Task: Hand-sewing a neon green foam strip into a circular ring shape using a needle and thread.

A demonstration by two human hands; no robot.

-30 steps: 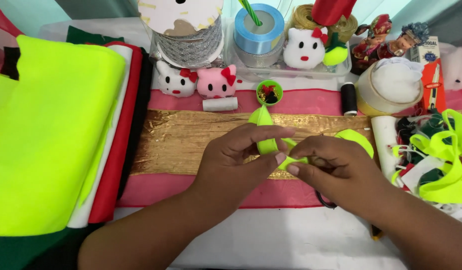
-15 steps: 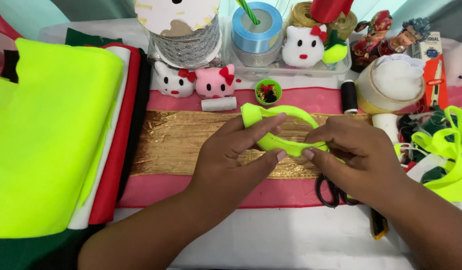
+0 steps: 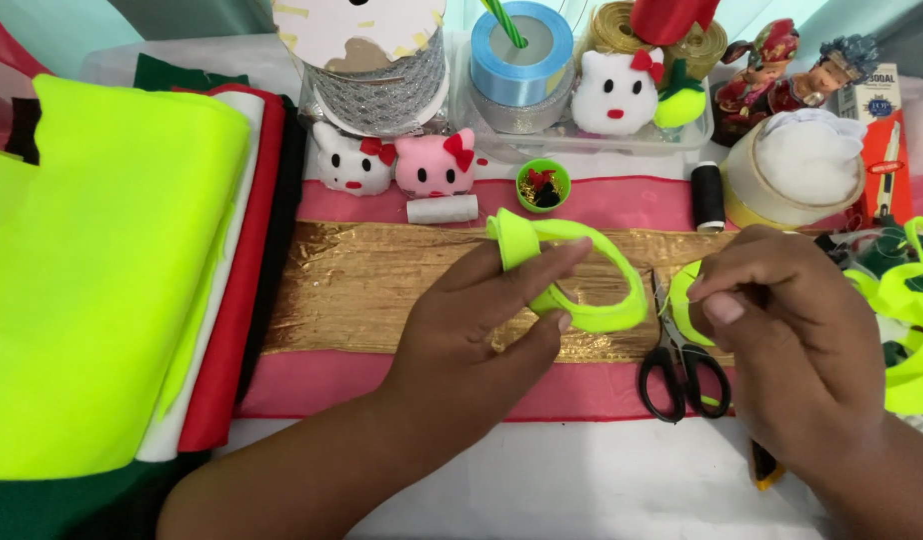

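- Left hand [image 3: 472, 330] pinching a neon felt loop [image 3: 582, 270] between thumb and forefinger, over the gold cloth [image 3: 352, 290].
- Loop's long axis running left to right, folded end pointing far-left.
- Right hand [image 3: 782, 330] fingers pressed together on a neon scrap [image 3: 682, 300], just right of the loop.
- Scissors [image 3: 682, 370] between the hands, tips pointing far.
- Felt stack [image 3: 102, 260] crowding the left; open room near, on white table [image 3: 582, 480].

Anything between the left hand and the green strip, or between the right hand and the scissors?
Nothing visible. The left hand already pinches the neon green strip between thumb and fingers. The right hand sits beside the black scissors on the gold cloth, no object between them.
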